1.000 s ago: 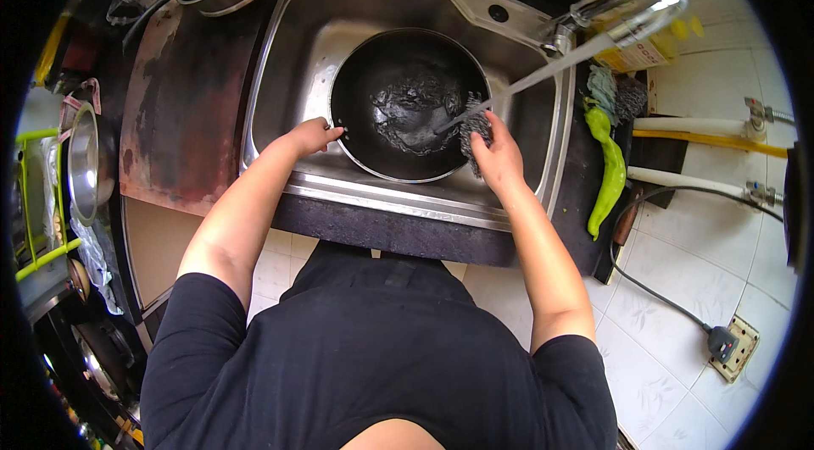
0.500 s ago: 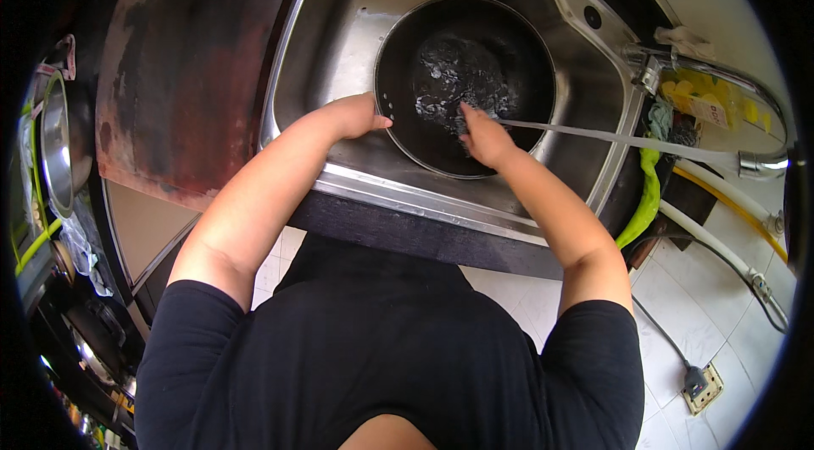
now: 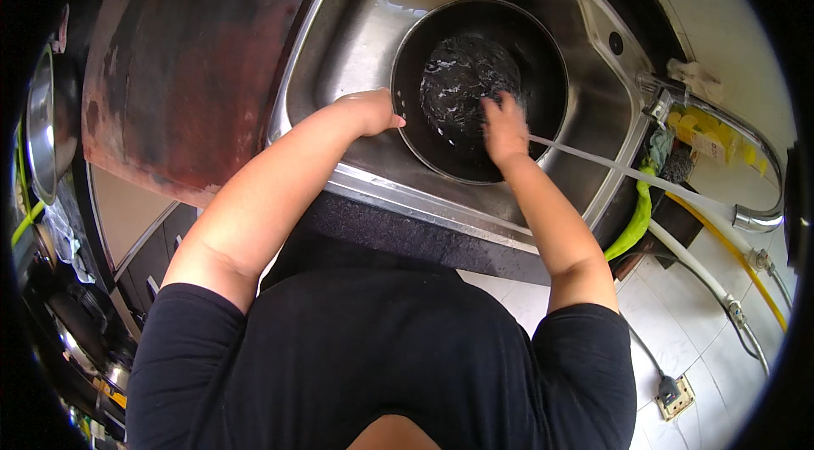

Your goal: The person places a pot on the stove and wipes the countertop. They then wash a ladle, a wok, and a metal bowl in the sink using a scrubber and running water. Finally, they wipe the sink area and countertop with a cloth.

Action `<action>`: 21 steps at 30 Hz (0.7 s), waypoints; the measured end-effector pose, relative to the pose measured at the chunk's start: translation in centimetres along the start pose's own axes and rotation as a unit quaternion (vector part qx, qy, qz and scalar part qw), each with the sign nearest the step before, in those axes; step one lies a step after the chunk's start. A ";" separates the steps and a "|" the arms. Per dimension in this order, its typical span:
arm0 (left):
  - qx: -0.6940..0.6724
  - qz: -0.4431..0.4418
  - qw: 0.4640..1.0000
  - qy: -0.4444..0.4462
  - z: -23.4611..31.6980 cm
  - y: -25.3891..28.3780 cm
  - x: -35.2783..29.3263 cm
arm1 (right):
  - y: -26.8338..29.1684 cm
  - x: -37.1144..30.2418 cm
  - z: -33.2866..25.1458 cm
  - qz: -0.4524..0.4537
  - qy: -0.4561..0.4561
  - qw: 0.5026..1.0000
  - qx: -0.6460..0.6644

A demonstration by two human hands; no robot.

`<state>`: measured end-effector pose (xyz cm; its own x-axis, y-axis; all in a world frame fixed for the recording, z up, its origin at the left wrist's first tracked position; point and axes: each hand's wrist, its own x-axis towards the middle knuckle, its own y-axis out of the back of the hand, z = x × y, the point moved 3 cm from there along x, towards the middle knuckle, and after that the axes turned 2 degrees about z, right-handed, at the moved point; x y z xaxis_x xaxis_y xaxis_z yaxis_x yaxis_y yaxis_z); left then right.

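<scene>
A dark round cooking pot (image 3: 441,149) sits in the steel sink, with stirred water (image 3: 466,77) in its bottom. My left hand (image 3: 371,113) is closed on its left side, the thumb over the rim and the other fingers hidden. Inside the pot, my right hand (image 3: 507,128) is at the right edge of the water. Its fingers are apart and slightly blurred, and nothing shows in them. From the faucet (image 3: 759,217) on the right, a stream of water (image 3: 610,163) runs across into the pot beside my right wrist.
The steel sink (image 3: 339,69) surrounds the pot. Left of it lies a worn reddish-brown counter (image 3: 195,69). On the right edge are a green cloth (image 3: 634,225), a dark scrubber (image 3: 677,165) and a yellow packet (image 3: 716,141). A plugged socket (image 3: 676,399) is lower right.
My right hand has shifted slightly right and its fingers have spread in the pot. My left hand keeps its hold on the rim. The whole view has shifted a little.
</scene>
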<state>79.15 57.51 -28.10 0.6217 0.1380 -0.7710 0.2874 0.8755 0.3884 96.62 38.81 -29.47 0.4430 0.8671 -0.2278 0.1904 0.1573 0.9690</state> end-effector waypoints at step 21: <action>0.050 -0.011 0.998 0.034 0.3 0.5 -0.6 | 1.3 13.6 -1.9 0.113 -0.407 0.868 0.260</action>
<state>79.12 57.75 -27.25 0.5638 0.1529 -0.8116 0.3749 0.8283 0.4164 101.23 51.73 -31.14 0.9526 0.1939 -0.2344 0.2943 -0.3923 0.8715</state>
